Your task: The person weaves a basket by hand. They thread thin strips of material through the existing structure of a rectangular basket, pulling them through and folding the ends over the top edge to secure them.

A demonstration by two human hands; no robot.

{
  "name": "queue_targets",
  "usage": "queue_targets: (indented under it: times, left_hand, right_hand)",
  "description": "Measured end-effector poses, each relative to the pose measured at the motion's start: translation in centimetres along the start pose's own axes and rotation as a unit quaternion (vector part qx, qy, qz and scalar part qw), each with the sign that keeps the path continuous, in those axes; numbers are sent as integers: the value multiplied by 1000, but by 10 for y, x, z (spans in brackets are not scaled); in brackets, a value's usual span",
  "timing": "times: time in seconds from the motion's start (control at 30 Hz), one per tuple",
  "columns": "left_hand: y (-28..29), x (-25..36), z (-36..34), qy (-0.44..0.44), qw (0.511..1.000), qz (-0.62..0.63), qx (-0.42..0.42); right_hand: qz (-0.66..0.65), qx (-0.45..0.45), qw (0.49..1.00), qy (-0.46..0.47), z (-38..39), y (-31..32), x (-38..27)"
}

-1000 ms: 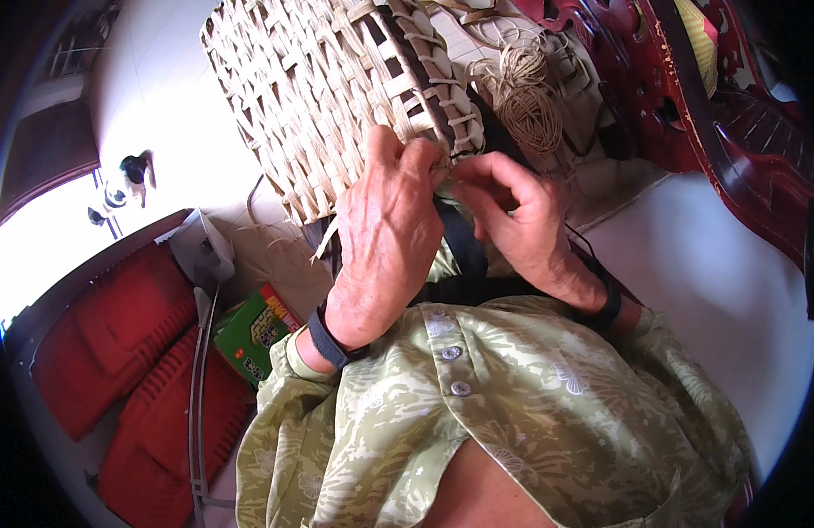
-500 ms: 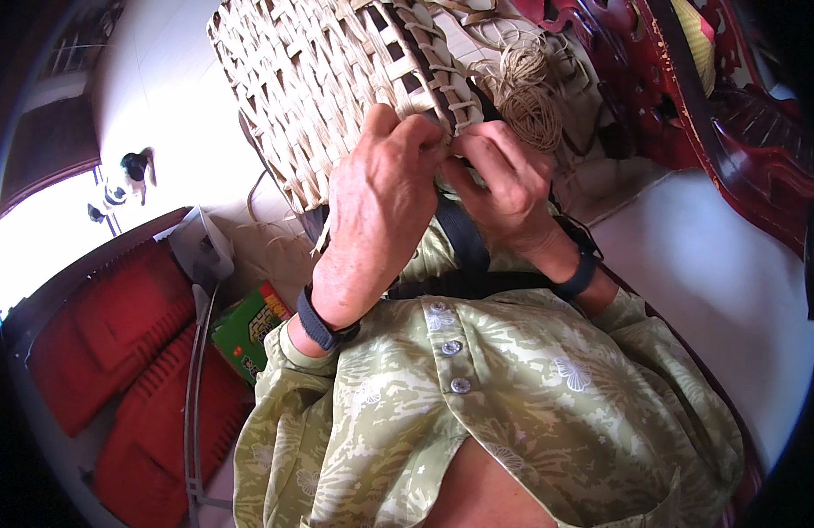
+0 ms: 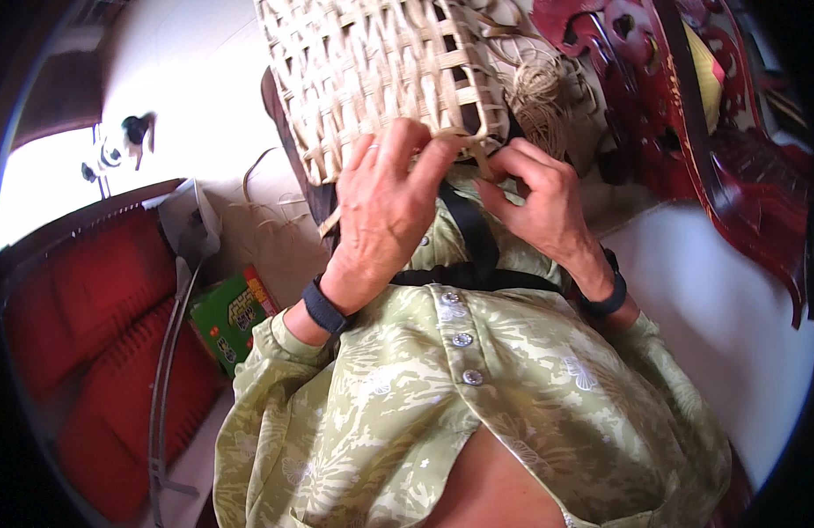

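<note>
A panel woven from flat, pale strips [image 3: 363,70] stretches away in front of me, with dark gaps along its right edge. My left hand [image 3: 382,204] is closed over the panel's near edge, thumb and forefinger close to the right corner. Just to the right of that corner, my right hand [image 3: 548,201] is closed in a pinch, fingers curled. A short pale strip [image 3: 482,162] runs from the corner toward its fingertips. The fingertips partly hide where the strip ends.
Loose coiled cord [image 3: 537,99] lies beyond my right hand. Carved dark-red wooden furniture [image 3: 680,114] stands at the right. On the left are red cushions [image 3: 81,299], a green box [image 3: 227,321] and a grey metal stand [image 3: 165,378]. Thin strip scraps [image 3: 271,207] lie on the floor.
My hands were close together at the corner; now the right hand has moved away to the right. The left hand has spread over the near edge. The view has shifted slightly.
</note>
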State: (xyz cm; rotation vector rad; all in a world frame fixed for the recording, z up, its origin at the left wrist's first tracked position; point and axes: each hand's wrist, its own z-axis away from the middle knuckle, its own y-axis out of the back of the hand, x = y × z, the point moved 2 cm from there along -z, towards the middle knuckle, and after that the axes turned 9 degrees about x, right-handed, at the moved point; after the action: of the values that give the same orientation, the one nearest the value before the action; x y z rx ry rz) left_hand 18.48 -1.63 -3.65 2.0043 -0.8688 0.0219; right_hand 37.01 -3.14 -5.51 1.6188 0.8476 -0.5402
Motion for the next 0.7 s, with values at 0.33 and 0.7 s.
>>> queue_targets:
  times: [0.33, 0.7]
  left_hand:
    - [2, 17, 10, -102, 988, 118, -2]
    - [7, 30, -9, -112, 956, 262, -66]
  right_hand:
    - [108, -73, 956, 264, -16, 58, -58]
    - [-113, -325, 934, 96, -21, 138, -86]
